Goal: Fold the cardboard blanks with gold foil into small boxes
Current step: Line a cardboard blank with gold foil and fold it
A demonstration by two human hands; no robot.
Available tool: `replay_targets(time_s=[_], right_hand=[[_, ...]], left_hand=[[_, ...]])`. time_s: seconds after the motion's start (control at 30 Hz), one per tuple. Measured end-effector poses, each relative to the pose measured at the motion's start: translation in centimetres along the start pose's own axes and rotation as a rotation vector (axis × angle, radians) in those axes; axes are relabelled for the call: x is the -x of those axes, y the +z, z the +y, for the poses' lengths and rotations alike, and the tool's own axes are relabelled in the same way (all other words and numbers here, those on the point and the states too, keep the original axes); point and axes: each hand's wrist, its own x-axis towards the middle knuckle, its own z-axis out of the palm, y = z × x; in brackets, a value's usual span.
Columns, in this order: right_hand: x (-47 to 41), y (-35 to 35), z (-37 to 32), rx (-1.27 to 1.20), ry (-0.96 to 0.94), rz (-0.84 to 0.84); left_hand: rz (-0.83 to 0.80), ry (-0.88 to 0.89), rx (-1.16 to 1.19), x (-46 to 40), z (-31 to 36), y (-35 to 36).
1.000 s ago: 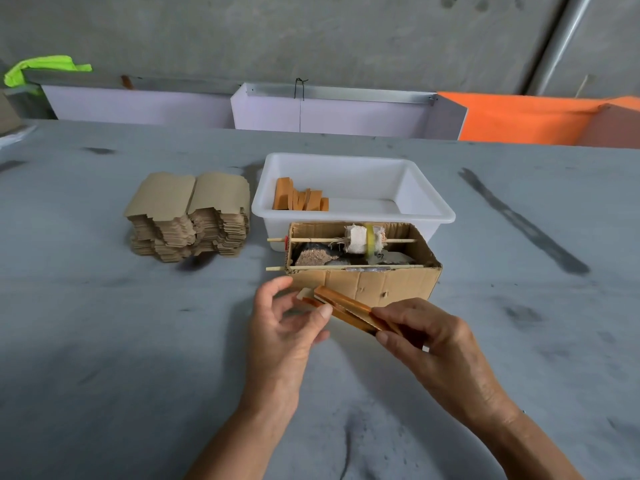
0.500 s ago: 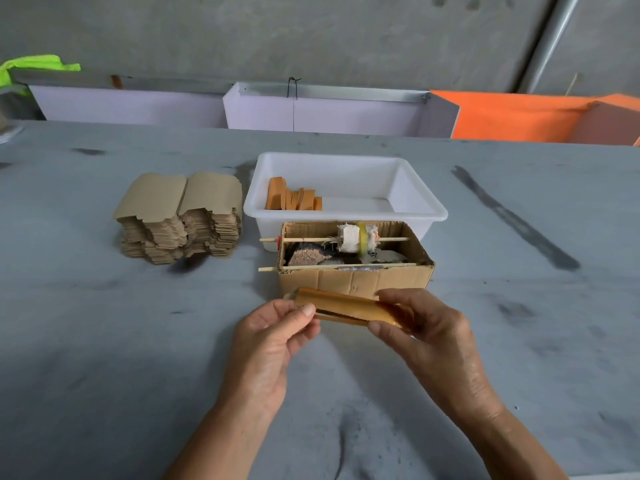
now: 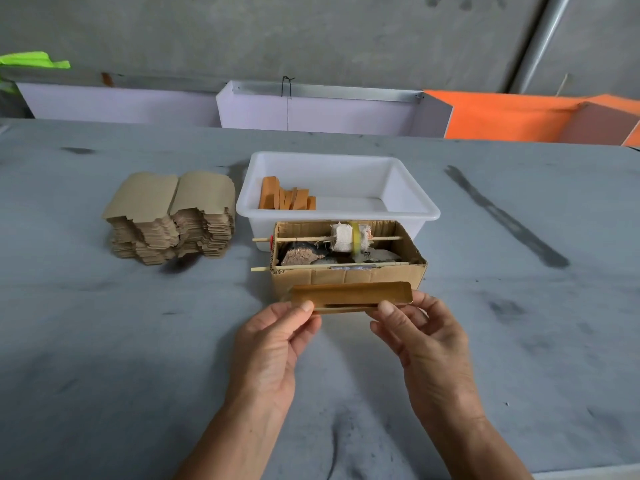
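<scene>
Progress early: left hand (image 3: 273, 344) and right hand (image 3: 420, 337) each pinch one gold blank (image 3: 351, 296) between them, half-folded; few finished boxes (image 3: 287, 199) in tub (image 3: 412, 211) beyond, tall blank stack (image 3: 171, 220) forward-left untouched.

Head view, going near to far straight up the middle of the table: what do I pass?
Hands (left, right) → gold blank → cardboard box → white tub → lilac bin.
</scene>
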Motion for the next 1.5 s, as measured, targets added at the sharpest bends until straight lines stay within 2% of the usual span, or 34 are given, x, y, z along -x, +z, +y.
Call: replay_targets(time_s=[0.1,0.3,0.4,0.5,0.57,0.63,0.8,0.93,1.07,1.23,1.5], right_hand=[[0.1,0.1,0.1,0.033,0.065,-0.031],[0.0,-0.1,0.2,0.080,0.051,-0.001],[-0.1,-0.3,-0.1,0.160,0.045,-0.016],[-0.2,-0.5,-0.5,0.247,0.053,-0.069],[-0.3,-0.7,-0.8,0.270,0.069,-0.103],[-0.3,-0.8,-1.1,0.277,0.083,-0.133],[-0.4,-0.5,-1.2,0.203,0.161,-0.153],[-0.3,-0.5,-1.1,0.076,0.262,-0.206],[-0.2,-0.5,-0.9,-0.012,0.319,-0.255],[0.1,0.1,-0.8,0.068,0.327,-0.240],[0.4,0.6,-0.2,0.164,0.311,-0.168]], left_hand=[[-0.002,0.011,-0.029,0.3,-0.3,0.3],[0.066,0.058,-0.135,0.3,-0.6,0.3],[0.085,0.232,-0.422,-0.2,-0.3,-0.2],[-0.145,0.404,-0.822,-0.6,0.9,-0.6],[-0.325,0.380,-0.997,-0.8,1.8,-0.6],[-0.433,0.317,-1.107,-0.9,2.3,-0.5],[-0.524,0.146,-1.132,-0.5,1.9,-0.5],[-0.435,-0.003,-0.892,-0.2,1.6,-0.3],[-0.415,-0.126,-0.731,0.1,1.7,0.2],[-0.398,-0.168,-0.727,0.3,1.7,0.4],[-0.397,-0.106,-0.829,0.3,1.7,0.7]])
